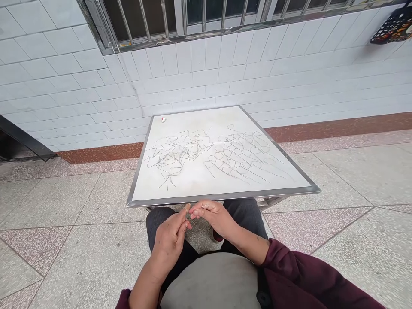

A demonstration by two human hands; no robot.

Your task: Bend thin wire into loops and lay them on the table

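Note:
Just in front of the table's near edge, over my lap, my two hands meet at a small dark greenish piece (188,216), too small to name. My left hand (169,235) is closed, with the piece pinched between thumb and fingers. From the right, my right hand (216,217) reaches across with its fingertips pressed together at the same piece. On the white table (196,189) beyond lie thin dark wires. Those at the left form a loose tangle of bent wires (174,156); those at the right are looped wires (238,152) with round ends and long tails.
A small red and white item (163,119) sits at the table's far left corner. The grey metal rim (225,196) runs along the near edge. Behind stands a white tiled wall (206,81) with a barred window (193,17). A patterned bag (394,26) hangs upper right.

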